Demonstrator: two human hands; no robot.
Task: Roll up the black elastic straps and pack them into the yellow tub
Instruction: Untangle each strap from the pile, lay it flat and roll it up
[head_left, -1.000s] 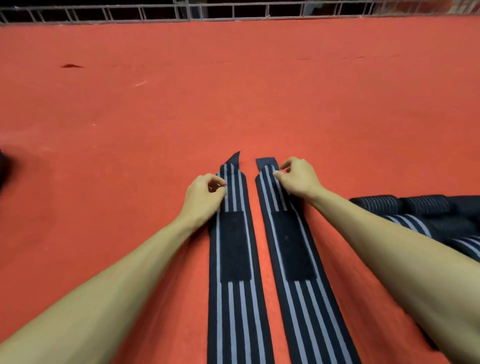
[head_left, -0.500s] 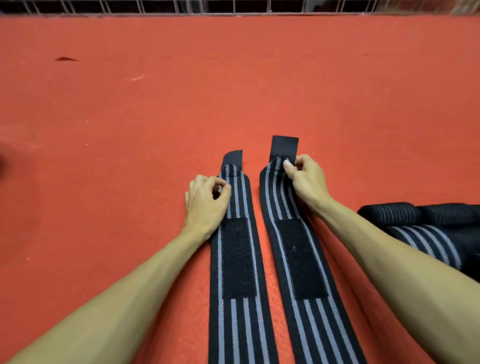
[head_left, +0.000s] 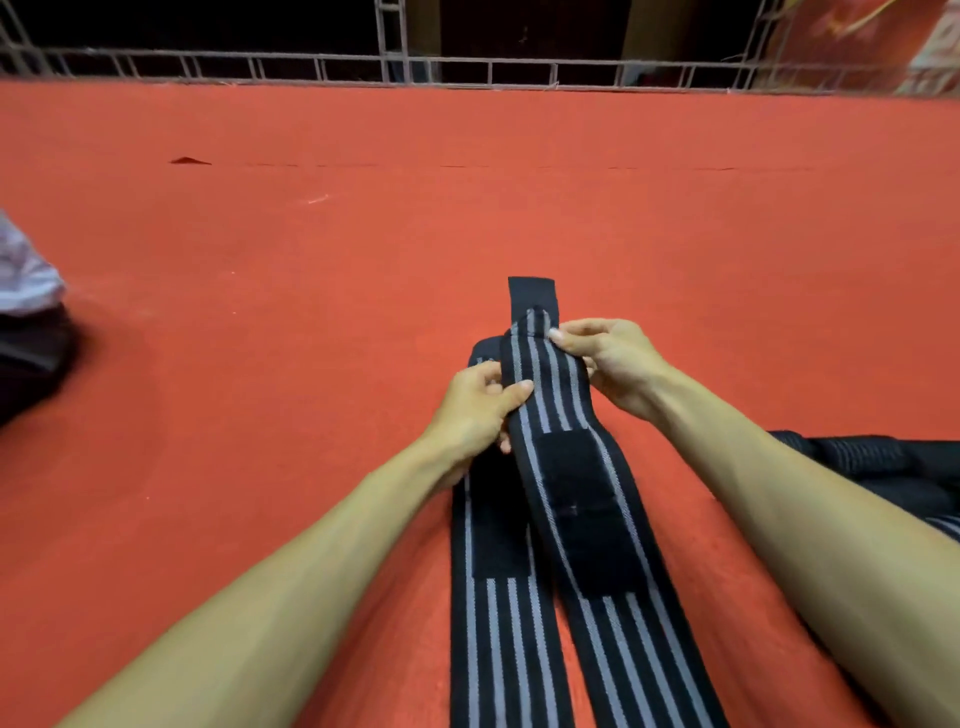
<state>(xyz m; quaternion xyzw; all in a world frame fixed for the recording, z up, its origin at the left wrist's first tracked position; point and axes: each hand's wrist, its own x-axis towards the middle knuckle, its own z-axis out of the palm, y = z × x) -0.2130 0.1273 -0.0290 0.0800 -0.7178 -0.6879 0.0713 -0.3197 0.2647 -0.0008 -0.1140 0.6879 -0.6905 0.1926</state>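
The raised strap (head_left: 545, 400) and the flat strap (head_left: 498, 649) just left of it both run off the bottom edge, and your left hand (head_left: 472, 410) and the raised strap cover much of the flat one's far end. Right of the raised strap, your right forearm (head_left: 805, 519) hides part of a dark pile of straps (head_left: 872, 462) that the right edge cuts off. Far to its left, a pale-and-dark shape (head_left: 26, 322) is blurred and cropped.

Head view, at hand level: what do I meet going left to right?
Pale bundle at the left edge → left hand → striped strap pinched by both hands → right hand → dark strap pile at the right edge.
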